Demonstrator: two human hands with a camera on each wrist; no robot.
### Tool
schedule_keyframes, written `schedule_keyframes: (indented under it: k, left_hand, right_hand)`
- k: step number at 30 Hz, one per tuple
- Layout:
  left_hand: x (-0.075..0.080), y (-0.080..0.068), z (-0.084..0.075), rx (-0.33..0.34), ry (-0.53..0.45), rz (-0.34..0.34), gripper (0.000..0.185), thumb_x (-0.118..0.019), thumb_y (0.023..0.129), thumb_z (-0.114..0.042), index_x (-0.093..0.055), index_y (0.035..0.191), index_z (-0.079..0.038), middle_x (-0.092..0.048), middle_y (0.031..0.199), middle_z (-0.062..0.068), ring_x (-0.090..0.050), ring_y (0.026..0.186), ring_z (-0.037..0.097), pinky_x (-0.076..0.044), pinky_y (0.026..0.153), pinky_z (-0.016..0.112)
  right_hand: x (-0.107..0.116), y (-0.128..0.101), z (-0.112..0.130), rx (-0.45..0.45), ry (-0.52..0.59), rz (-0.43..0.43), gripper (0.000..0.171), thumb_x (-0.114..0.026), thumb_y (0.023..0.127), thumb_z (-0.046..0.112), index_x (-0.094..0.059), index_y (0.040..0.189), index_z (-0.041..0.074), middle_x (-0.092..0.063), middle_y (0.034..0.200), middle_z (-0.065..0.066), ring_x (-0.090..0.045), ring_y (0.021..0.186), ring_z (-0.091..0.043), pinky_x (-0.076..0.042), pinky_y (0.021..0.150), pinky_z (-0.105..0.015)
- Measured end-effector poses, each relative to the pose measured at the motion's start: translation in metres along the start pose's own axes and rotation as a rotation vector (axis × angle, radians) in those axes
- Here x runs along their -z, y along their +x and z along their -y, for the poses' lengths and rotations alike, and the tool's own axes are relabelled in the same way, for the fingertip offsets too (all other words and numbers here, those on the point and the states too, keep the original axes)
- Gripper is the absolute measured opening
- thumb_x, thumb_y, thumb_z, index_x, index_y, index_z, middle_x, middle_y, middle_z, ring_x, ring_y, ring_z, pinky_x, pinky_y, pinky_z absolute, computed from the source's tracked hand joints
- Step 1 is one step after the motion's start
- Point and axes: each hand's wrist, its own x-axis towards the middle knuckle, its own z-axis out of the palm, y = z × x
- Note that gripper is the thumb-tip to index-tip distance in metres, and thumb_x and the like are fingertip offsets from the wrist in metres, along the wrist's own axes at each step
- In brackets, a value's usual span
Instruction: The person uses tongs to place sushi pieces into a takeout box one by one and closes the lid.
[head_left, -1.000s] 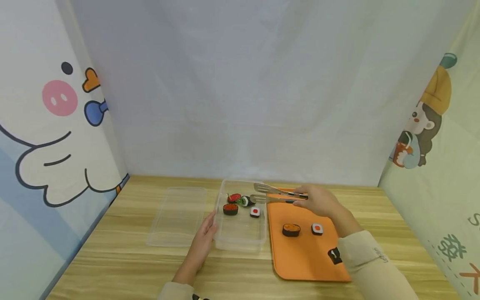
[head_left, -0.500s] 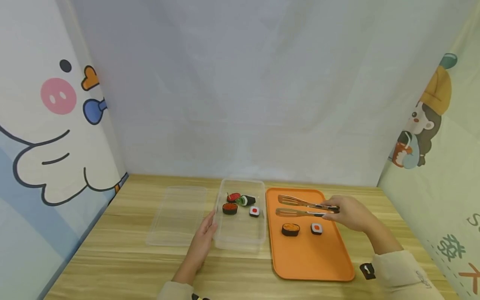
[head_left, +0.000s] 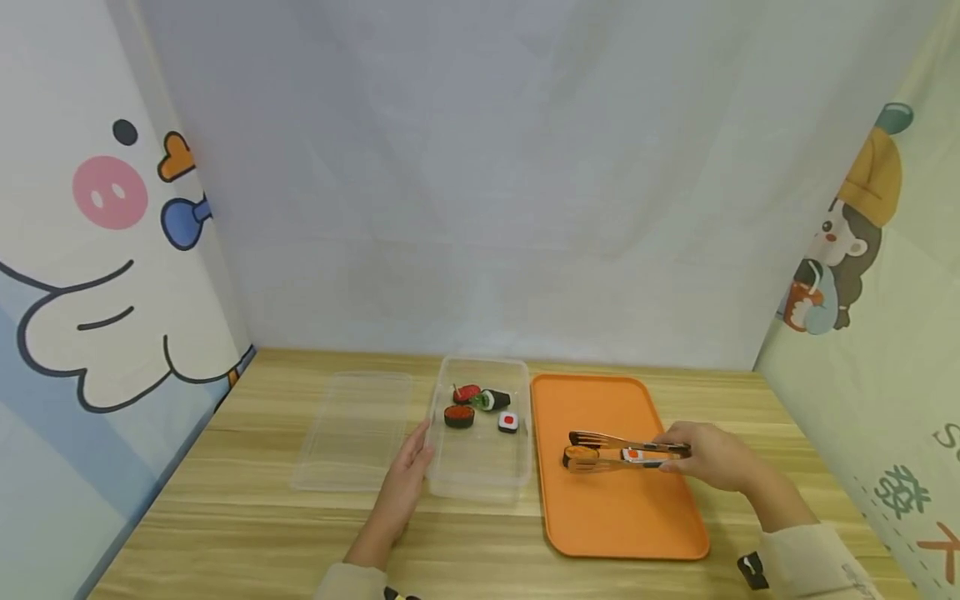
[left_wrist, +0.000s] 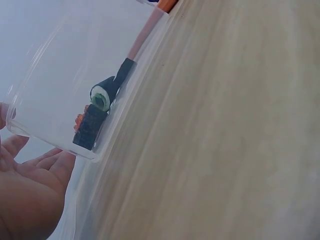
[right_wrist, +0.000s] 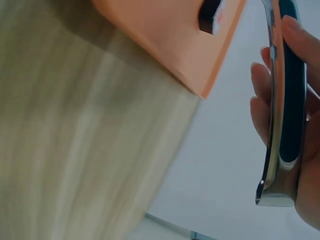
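My right hand [head_left: 716,457] grips the dark-handled metal tongs [right_wrist: 290,100]. Above the orange tray [head_left: 622,525], their parted slotted tips straddle a toy sushi with an orange topping [head_left: 574,454] in the head view. A white-rimmed toy sushi roll [head_left: 633,455] sits partly behind the tongs' arms. My left hand [head_left: 407,475] rests with extended fingers against the left wall of a clear plastic box [head_left: 480,479]. Inside this box lie a red-topped toy sushi [head_left: 459,417], another red one [head_left: 467,393], a dark hand roll [head_left: 495,400] and a square roll [head_left: 508,422].
A clear flat lid [head_left: 352,442] lies on the wooden table [head_left: 247,467], left of the box. The tray stands close along the box's right side. Behind the table hangs a pale curtain [head_left: 480,208], with printed cartoon cloths on both sides.
My right hand has carried the tongs from over the box back right, then down over the tray to the orange-topped sushi. My left hand has stayed at the box.
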Motion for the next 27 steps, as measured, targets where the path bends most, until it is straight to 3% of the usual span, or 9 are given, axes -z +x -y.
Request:
schedule_keyframes:
  k: [7, 14, 23, 27]
  left_hand:
    - [-0.001, 0.0, 0.001, 0.004, -0.001, -0.002, 0.051, -0.041, 0.107, -0.019, -0.027, 0.153, -0.005, -0.02, 0.155, 0.025, -0.022, 0.14, 0.042, -0.02, 0.112, 0.053]
    - [-0.001, 0.001, 0.003, 0.012, 0.001, -0.013, 0.05, -0.041, 0.107, -0.018, -0.028, 0.153, -0.006, -0.021, 0.154, 0.027, -0.024, 0.139, 0.044, -0.022, 0.111, 0.057]
    - [0.0, 0.002, 0.005, 0.01, -0.008, -0.01, 0.05, -0.04, 0.107, -0.018, -0.028, 0.153, -0.006, -0.021, 0.154, 0.028, -0.024, 0.138, 0.045, -0.023, 0.11, 0.057]
    - [0.0, 0.003, 0.005, -0.002, -0.015, 0.001, 0.05, -0.04, 0.107, -0.018, -0.026, 0.153, -0.005, -0.019, 0.155, 0.027, -0.022, 0.139, 0.044, -0.021, 0.111, 0.057]
  right_hand:
    - [-0.014, 0.002, -0.005, 0.048, -0.103, -0.066, 0.025, -0.074, 0.087, 0.021, -0.074, 0.106, 0.006, -0.064, 0.094, 0.007, -0.047, 0.071, -0.004, -0.043, 0.059, -0.026]
    - [-0.008, 0.004, -0.001, 0.098, -0.082, -0.126, 0.023, -0.075, 0.087, 0.018, -0.074, 0.105, 0.003, -0.064, 0.089, 0.009, -0.045, 0.066, -0.002, -0.04, 0.055, -0.024]
    - [0.015, 0.02, 0.025, 0.121, -0.092, -0.146, 0.027, -0.072, 0.09, 0.02, -0.072, 0.11, 0.002, -0.062, 0.09, 0.009, -0.046, 0.066, -0.005, -0.04, 0.055, -0.026]
    - [0.017, 0.034, 0.043, 0.122, -0.101, -0.145, 0.03, -0.071, 0.091, 0.02, -0.071, 0.114, 0.002, -0.066, 0.1, 0.0, -0.057, 0.076, -0.012, -0.049, 0.063, -0.032]
